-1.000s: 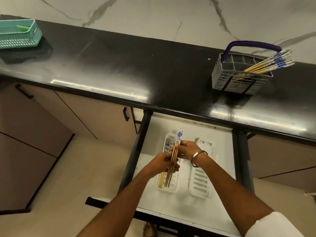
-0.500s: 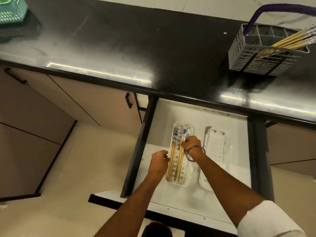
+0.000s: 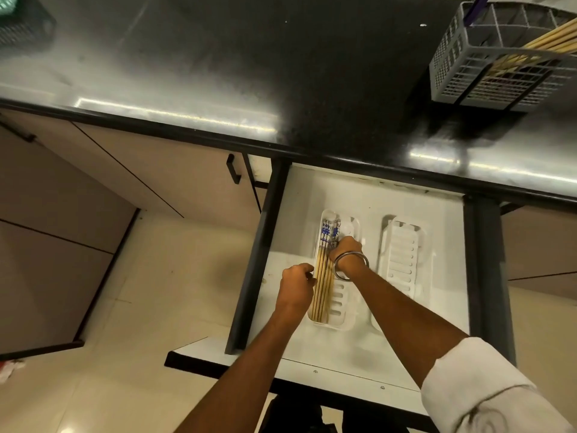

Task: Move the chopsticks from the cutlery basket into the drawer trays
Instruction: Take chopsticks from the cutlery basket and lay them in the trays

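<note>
Drawer (image 3: 368, 195) open; chopsticks (image 3: 323, 276) now flat in left tray (image 3: 349, 320), my curled left hand (image 3: 296, 285) off them, right hand (image 3: 346, 250) fingering their tops.

A second ago both hands held the chopsticks (image 3: 323, 276) above the left tray (image 3: 349, 310); now the bundle lies in it. The left hand (image 3: 295, 287) is off them, curled beside the tray. The right hand (image 3: 346, 250) rests on their patterned ends.

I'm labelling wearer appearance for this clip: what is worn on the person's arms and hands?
The right wrist carries a thin silver metal bangle, and a rolled-up white sleeve covers the right upper arm. The left arm is bare as far as visible. No gloves or rings can be made out.
</note>
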